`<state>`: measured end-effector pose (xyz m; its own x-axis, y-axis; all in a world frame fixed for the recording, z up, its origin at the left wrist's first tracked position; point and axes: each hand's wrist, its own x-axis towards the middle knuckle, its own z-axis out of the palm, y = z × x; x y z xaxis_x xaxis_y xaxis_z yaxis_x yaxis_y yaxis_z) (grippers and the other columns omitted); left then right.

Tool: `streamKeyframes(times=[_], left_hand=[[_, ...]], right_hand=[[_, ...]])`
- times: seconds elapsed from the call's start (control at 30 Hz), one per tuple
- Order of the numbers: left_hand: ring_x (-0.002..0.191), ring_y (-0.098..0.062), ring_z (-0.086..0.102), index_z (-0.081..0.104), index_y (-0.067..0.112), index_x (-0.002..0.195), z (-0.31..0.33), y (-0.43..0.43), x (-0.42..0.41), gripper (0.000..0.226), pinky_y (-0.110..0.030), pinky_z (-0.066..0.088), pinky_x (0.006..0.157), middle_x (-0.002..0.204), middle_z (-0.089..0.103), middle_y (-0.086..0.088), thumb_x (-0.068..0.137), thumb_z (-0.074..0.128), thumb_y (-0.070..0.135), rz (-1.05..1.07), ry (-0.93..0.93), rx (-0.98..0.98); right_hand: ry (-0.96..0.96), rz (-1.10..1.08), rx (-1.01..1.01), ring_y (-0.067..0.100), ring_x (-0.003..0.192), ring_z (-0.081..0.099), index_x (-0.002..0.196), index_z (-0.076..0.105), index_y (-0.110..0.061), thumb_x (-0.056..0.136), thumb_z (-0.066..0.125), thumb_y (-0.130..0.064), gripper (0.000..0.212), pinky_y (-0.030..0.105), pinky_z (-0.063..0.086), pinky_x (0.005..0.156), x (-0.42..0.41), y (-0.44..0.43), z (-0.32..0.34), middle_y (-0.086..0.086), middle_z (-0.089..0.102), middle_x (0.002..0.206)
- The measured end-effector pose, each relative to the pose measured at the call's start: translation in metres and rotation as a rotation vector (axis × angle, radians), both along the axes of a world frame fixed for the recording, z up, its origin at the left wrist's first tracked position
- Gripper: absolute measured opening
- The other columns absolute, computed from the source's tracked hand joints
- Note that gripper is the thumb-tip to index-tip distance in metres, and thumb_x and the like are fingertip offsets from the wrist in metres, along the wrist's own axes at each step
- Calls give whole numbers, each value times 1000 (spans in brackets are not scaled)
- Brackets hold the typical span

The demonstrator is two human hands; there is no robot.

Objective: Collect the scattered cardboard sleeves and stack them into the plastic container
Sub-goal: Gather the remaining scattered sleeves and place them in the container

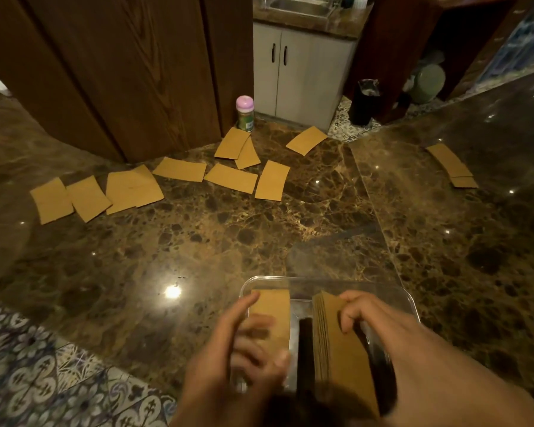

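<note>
Plastic container (pixel 321 280) sits at 6 o'clock on the marble floor (pixel 198 241), right under the person. Right hand (pixel 379 322) has its fingers curled over the top edge of the stack (pixel 339 349), which stands on edge in the right half of the tub, leaning a bit. Left hand (pixel 228 359) is wrapped round a loose sleeve (pixel 272 306) over the tub's left half. It's blurry, so I can't tell exactly how the fingers lie, but it def looks held, not just touched.

Imo the step in hand is merging that one sleeve into the stack. Tips: keep the right hand pinching the pack so it doesn't fan out or flop over. Bring the new sleeve in w/ its curve facing the same way as the rest, then tap the edges on the tub bottom so everything squares up. These are thin card and prob slide easily, so don't let go of both at once.

Plenty left tho. The scattered sleeves (pixel 179 169) run from 10 to 12 o'clock, some overlapping, near a pink-capped bottle (pixel 245 114). Another pair of sleeves (pixel 450 163) lies out at 2 o'clock, well apart from the rest.
</note>
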<state>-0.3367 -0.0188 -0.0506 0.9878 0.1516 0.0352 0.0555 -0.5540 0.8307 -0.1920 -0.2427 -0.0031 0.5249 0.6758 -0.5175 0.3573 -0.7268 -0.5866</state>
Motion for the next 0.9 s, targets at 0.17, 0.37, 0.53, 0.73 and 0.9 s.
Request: streamKeyframes(times=[0.17, 0.37, 0.53, 0.73, 0.9], left_hand=[[128, 21, 33, 48, 59, 130, -27, 27, 17, 73, -15, 36, 105, 145, 28, 39, 67, 83, 51, 117, 80, 50], [124, 28, 33, 64, 55, 116, -49, 30, 18, 58, 9, 26, 92, 146, 25, 41, 61, 81, 55, -2, 131, 49], [119, 22, 46, 65, 48, 113, -50, 33, 20, 52, 7, 34, 88, 146, 32, 35, 63, 75, 57, -5, 59, 72], [125, -1, 55, 58, 55, 123, -53, 32, 20, 57, -11, 54, 88, 150, 28, 24, 67, 73, 58, -55, 31, 52], [132, -7, 47, 45, 67, 128, -42, 25, 25, 59, -18, 51, 98, 156, 25, 13, 74, 69, 66, -130, 145, 52]], right_hand=[[-157, 256, -214, 9, 134, 33, 122, 29, -46, 59, 82, -67, 85, 31, 38, 114, 2, 32, -13, -17, 26, 143], [-253, 289, -339, 32, 154, 9, 147, 24, -24, 64, 87, -49, 107, 46, 33, 122, -9, 58, -51, 8, 3, 166], [-195, 214, -344, 35, 159, -8, 149, 21, -31, 77, 81, -47, 95, 54, 30, 123, -15, 56, -58, 1, -13, 171], [-166, 181, -331, 36, 140, 42, 146, 29, -28, 92, 69, -32, 67, 46, 47, 108, -20, 57, -46, 7, -23, 171], [-247, 242, -334, 36, 138, 45, 149, 29, -26, 104, 51, -26, 50, 47, 46, 108, -18, 57, -45, 3, -21, 172]])
